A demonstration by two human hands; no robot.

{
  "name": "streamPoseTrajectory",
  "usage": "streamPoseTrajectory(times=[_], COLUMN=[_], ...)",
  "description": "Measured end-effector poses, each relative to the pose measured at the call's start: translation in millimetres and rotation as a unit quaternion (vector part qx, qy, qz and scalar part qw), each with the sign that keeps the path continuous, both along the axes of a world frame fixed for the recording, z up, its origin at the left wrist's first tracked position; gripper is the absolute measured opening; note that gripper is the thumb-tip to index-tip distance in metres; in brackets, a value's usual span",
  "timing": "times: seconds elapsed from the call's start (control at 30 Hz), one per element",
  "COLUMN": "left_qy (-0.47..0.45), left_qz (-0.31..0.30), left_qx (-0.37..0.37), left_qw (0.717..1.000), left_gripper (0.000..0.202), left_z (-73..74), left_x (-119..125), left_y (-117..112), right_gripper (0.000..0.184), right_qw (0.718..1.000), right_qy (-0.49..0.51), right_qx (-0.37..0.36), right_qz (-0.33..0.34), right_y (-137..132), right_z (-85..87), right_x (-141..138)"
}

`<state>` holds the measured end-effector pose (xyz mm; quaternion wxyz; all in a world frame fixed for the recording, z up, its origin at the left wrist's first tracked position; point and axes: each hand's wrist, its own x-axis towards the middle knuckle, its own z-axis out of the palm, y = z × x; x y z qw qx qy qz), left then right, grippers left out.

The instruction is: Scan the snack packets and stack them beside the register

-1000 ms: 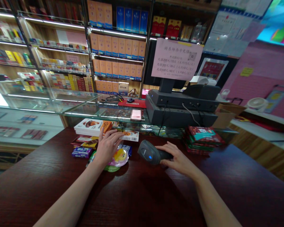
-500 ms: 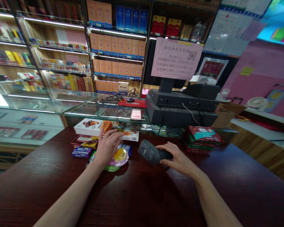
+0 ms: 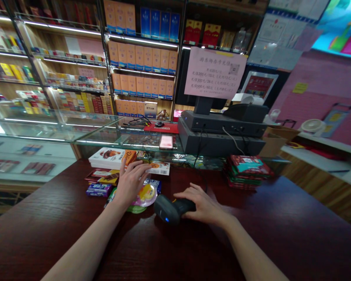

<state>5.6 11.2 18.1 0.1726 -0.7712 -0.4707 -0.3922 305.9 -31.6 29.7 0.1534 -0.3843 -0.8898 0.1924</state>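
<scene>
Black plastic handheld barcode scanner (image 3: 171, 209): blue indicator lit, nose pointing left, handle wrapped by right hand (image 3: 200, 205), over dark red wooden counter (image 3: 61, 242). White flat barcoded packet (image 3: 160, 168): lying on counter, touched by fingertips of open left hand (image 3: 131, 183). Round glossy yellow-and-pink packet (image 3: 146, 196): lying just beside left palm.

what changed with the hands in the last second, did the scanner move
The right hand carried the dark grey handheld barcode scanner toward the person and leftward over the dark wood counter, keeping hold of it. The scanner now sits beside the round yellow-and-pink packet. Nothing was let go. The left hand stayed on the barcoded white packet, and the other goods stayed as they were.
</scene>
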Motion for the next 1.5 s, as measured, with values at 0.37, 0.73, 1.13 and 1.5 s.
streamPoseTrajectory(times=[0.37,0.73,1.13,1.5], left_qy=[0.001,0.018,0.022,-0.027], left_qz=[-0.004,0.008,-0.014,-0.078], left_qx=[0.002,-0.002,-0.035,-0.072], left_qw=[1.000,1.000,0.999,0.994], left_gripper=[0.022,0.035,0.034,0.034], left_z=[0.6,-1.6,-6.4,-19.1], left_x=[-0.1,-1.4,-4.8,-12.5], left_y=[0.5,2.7,6.7,19.5], right_gripper=[0.054,0.057,0.050,0.036], right_qw=[0.999,0.999,0.997,0.973], right_qy=[0.018,0.021,0.063,0.164], right_qx=[0.030,0.019,-0.038,0.045], right_qz=[0.021,0.034,0.028,-0.153], right_y=[-4.2,-2.3,-1.0,25.2], right_z=[-12.1,-21.0,-9.7,-36.8], right_x=[-20.1,-30.2,-17.5,1.6])
